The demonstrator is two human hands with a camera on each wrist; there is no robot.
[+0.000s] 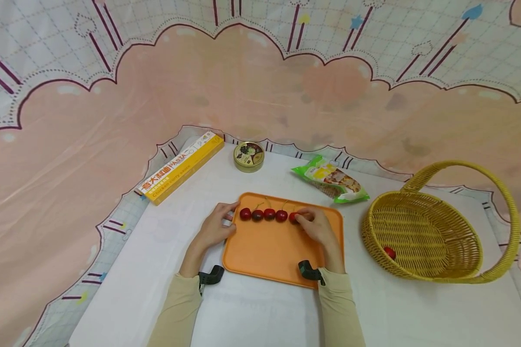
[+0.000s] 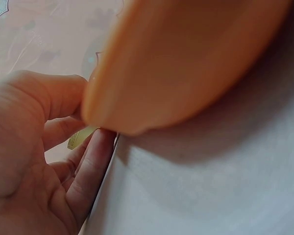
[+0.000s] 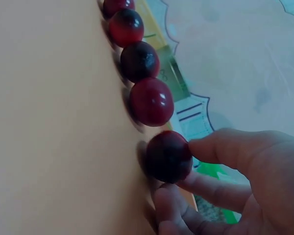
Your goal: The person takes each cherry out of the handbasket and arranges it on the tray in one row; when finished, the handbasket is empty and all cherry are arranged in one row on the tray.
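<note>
Along the back part of an orange tray [image 1: 269,255] several dark red cherries with stems lie in a row, among them a cherry [image 1: 245,214] at the left end. My right hand [image 1: 317,225] pinches the right-end cherry [image 3: 169,156] between thumb and fingers, low over the tray. A small gap parts it from the neighbouring cherry [image 3: 152,102] in the right wrist view. At the tray's left edge, my left hand [image 1: 214,225] holds the rim with thumb and fingers; the left wrist view shows the fingers [image 2: 90,169] against the tray's side.
On the right stands a yellow wicker basket [image 1: 469,241] with a tall handle and one red cherry [image 1: 389,253] inside. Behind the tray lie a green snack bag [image 1: 330,179] and a round tin [image 1: 249,156]. A yellow-white pasta box [image 1: 180,168] lies at the back left.
</note>
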